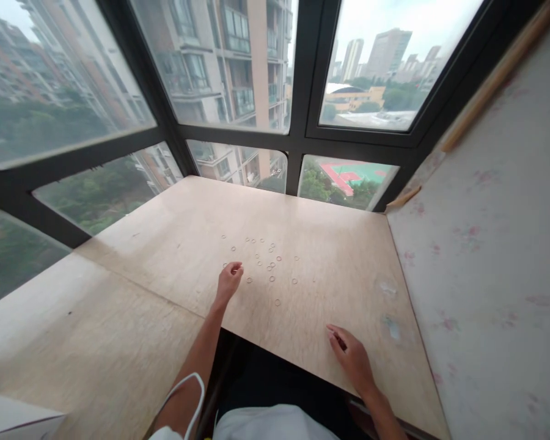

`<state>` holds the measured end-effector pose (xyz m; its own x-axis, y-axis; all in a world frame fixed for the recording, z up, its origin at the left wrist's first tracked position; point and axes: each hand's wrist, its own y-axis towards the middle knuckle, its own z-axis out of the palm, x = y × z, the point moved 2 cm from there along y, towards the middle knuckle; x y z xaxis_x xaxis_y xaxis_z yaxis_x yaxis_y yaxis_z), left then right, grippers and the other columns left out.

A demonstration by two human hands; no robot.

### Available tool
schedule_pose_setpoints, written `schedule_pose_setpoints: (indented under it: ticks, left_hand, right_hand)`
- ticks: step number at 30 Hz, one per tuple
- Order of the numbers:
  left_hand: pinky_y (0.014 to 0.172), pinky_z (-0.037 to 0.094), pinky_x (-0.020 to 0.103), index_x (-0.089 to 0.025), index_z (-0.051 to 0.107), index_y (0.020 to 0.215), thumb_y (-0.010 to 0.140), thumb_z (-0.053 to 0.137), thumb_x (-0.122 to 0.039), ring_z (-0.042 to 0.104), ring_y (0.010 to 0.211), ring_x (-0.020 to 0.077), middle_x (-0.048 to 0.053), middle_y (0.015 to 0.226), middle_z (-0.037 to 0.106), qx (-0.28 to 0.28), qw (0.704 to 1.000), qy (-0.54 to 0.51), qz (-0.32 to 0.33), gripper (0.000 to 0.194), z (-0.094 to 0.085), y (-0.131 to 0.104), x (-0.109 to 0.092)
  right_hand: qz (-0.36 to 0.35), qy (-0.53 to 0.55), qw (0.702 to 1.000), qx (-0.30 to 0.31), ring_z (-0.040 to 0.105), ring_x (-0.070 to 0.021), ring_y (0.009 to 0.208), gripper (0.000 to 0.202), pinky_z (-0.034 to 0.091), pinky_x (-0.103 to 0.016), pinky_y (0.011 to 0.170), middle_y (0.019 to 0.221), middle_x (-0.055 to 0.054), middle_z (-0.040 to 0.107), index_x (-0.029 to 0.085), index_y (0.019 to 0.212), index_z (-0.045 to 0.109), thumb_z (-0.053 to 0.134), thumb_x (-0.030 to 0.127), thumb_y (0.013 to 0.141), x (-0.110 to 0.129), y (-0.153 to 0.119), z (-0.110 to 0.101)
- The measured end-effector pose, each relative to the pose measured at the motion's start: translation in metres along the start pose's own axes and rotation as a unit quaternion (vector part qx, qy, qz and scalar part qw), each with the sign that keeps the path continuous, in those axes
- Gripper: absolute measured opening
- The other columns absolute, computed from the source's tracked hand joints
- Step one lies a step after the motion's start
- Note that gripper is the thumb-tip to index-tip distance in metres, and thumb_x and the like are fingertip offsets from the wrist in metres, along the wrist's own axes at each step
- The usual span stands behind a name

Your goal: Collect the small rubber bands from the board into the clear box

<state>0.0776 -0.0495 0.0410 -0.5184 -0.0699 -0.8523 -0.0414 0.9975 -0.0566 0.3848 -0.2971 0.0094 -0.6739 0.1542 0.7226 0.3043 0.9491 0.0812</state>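
Several small thin rings [272,279] lie scattered over the middle of the pale wooden tabletop [330,238]; one reddish ring [279,258] stands out among the grey ones. My left hand [230,280] is at the left side of the scatter, fingers curled with thumb and forefinger close together. Whatever is in that pinch is too small to make out. Just beside its fingertips is a dark ring [225,266]. Near the front edge of the table is my right hand [349,353], apart from the rings. Its fingers are curled in towards the thumb, and the inside of the hand is hidden.
Dark-framed windows [297,140] border the far and left sides. A flower-patterned wall [481,244] closes off the right. Clear plastic pieces [391,327] lie near that wall. A white box [18,418] is at the lower left. A seam crosses the tabletop on the left.
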Motion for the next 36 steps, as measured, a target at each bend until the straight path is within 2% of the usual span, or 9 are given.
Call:
schedule_pose_setpoints:
  ticks: [6, 11, 15, 20, 25, 29, 33, 36]
  left_hand:
    - [0.064, 0.051, 0.025, -0.011, 0.065, 0.103, 0.077, 0.051, -0.029, 0.066, 0.076, 0.0172, 0.009, 0.092, 0.07, -0.016, 0.999, 0.036, -0.017, 0.034, -0.03, 0.052, 0.017]
    - [0.065, 0.049, 0.024, -0.013, 0.066, 0.105, 0.078, 0.049, -0.023, 0.066, 0.071, 0.0151, 0.008, 0.092, 0.071, -0.021, 0.995, 0.091, -0.023, 0.034, -0.059, 0.102, 0.026]
    - [0.073, 0.048, 0.025, -0.014, 0.069, 0.102, 0.076, 0.05, -0.019, 0.066, 0.077, 0.017, 0.007, 0.09, 0.072, -0.01, 0.988, 0.154, -0.009, 0.033, -0.071, 0.135, 0.028]
    - [0.085, 0.045, 0.026, -0.015, 0.071, 0.1, 0.073, 0.051, -0.015, 0.062, 0.095, 0.0209, 0.008, 0.098, 0.071, 0.02, 0.972, 0.233, 0.032, 0.034, -0.066, 0.167, 0.029]
    - [0.084, 0.044, 0.027, -0.016, 0.07, 0.093, 0.076, 0.052, -0.018, 0.06, 0.097, 0.0221, 0.01, 0.098, 0.069, 0.057, 0.951, 0.299, 0.059, 0.026, -0.059, 0.187, 0.03]
    - [0.082, 0.044, 0.031, -0.016, 0.069, 0.081, 0.081, 0.051, -0.025, 0.06, 0.097, 0.0244, 0.013, 0.101, 0.064, 0.077, 0.936, 0.336, 0.074, 0.02, -0.056, 0.193, 0.03]
    - [0.086, 0.041, 0.038, -0.012, 0.066, 0.076, 0.082, 0.047, -0.016, 0.059, 0.101, 0.0292, 0.018, 0.107, 0.06, 0.084, 0.93, 0.345, 0.095, 0.02, -0.05, 0.193, 0.029]
    - [0.087, 0.04, 0.04, -0.011, 0.064, 0.073, 0.08, 0.047, -0.012, 0.058, 0.102, 0.0303, 0.019, 0.105, 0.059, 0.083, 0.934, 0.331, 0.102, 0.019, -0.048, 0.191, 0.029]
  right_hand:
    - [-0.003, -0.107, 0.991, -0.086, 0.069, -0.0229, 0.085, 0.047, 0.052, -0.031, 0.071, 0.098, -0.009, 0.073, 0.02, 0.095, 0.072, 0.035, 0.048, 0.09, 0.003, -0.003, 0.014]
    - [-0.003, -0.125, 0.987, -0.101, 0.07, -0.0227, 0.081, 0.051, 0.053, -0.031, 0.068, 0.097, -0.008, 0.073, 0.019, 0.094, 0.072, 0.033, 0.052, 0.09, 0.001, -0.002, 0.014]
    - [-0.007, -0.137, 0.985, -0.109, 0.07, -0.0232, 0.081, 0.053, 0.053, -0.03, 0.066, 0.096, -0.009, 0.073, 0.019, 0.094, 0.073, 0.032, 0.054, 0.09, 0.0, -0.002, 0.015]
    - [-0.011, -0.151, 0.981, -0.122, 0.07, -0.0237, 0.081, 0.056, 0.054, -0.03, 0.067, 0.096, -0.009, 0.073, 0.019, 0.093, 0.073, 0.033, 0.057, 0.089, -0.004, -0.002, 0.018]
    - [-0.009, -0.159, 0.98, -0.119, 0.071, -0.0231, 0.081, 0.053, 0.054, -0.029, 0.067, 0.096, -0.008, 0.073, 0.019, 0.093, 0.073, 0.034, 0.055, 0.089, -0.006, -0.003, 0.019]
    - [0.001, -0.171, 0.978, -0.122, 0.071, -0.0233, 0.078, 0.052, 0.054, -0.029, 0.065, 0.095, -0.008, 0.074, 0.02, 0.092, 0.073, 0.035, 0.055, 0.089, -0.007, -0.002, 0.019]
    - [0.008, -0.179, 0.976, -0.128, 0.071, -0.0234, 0.074, 0.053, 0.054, -0.03, 0.063, 0.094, -0.008, 0.074, 0.02, 0.092, 0.073, 0.035, 0.056, 0.088, -0.008, -0.003, 0.02]
    - [0.006, -0.184, 0.974, -0.129, 0.071, -0.023, 0.075, 0.052, 0.054, -0.029, 0.063, 0.094, -0.008, 0.074, 0.019, 0.093, 0.073, 0.035, 0.055, 0.088, -0.007, -0.003, 0.019]
